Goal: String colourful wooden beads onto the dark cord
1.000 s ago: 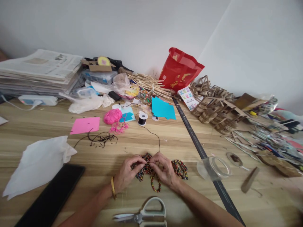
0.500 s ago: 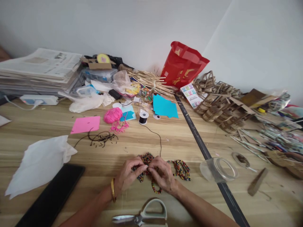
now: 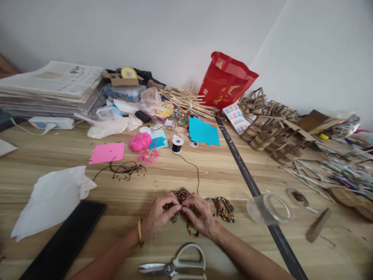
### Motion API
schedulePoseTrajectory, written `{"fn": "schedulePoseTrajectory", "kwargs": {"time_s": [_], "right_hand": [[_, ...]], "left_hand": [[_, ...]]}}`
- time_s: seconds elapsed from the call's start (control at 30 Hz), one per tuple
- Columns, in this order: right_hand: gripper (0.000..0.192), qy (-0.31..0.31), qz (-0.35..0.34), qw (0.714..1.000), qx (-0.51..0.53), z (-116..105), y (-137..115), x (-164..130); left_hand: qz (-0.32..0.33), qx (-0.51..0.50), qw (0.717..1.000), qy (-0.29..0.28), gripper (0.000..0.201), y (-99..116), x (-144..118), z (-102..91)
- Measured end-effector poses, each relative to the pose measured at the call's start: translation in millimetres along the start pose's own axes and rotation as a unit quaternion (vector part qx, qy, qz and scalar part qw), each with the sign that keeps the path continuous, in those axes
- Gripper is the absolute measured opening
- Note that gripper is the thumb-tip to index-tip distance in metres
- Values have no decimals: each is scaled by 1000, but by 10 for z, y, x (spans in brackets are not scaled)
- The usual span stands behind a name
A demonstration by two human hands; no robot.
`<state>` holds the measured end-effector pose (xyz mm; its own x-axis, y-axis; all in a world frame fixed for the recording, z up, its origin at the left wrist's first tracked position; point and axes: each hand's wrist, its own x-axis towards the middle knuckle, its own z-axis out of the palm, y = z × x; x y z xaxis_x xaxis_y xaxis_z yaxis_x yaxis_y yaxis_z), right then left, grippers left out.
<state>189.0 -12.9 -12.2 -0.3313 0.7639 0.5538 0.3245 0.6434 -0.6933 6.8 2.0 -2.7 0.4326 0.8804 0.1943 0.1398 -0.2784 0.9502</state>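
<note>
My left hand and my right hand meet at their fingertips over a pile of multicoloured beads. Thumb and forefinger of each hand are pinched together. What sits between the left fingertips is too small to make out. From under my right hand hangs a short curved bead string. A black cord runs from a white-rimmed spool down behind that hand. Coiled bead strands lie to its right. Scissors with pale handles rest on the table below my hands.
A clear plastic tape ring lies right, by a dark strip along the table. Left are a black slab, white paper, cut black cords and pink yarn. A red bag stands behind.
The hands keep nearly the same pinched pose, with only slight shifts. The view has turned a little, so things on the left sit slightly further right.
</note>
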Motion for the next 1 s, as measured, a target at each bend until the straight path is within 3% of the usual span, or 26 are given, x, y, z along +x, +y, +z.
{"fn": "schedulePoseTrajectory", "kwargs": {"time_s": [1.0], "right_hand": [[11,-21,-11,1000,-9,-24,35,1]], "left_hand": [[47,39,998,17,13,-38,8,4]]}}
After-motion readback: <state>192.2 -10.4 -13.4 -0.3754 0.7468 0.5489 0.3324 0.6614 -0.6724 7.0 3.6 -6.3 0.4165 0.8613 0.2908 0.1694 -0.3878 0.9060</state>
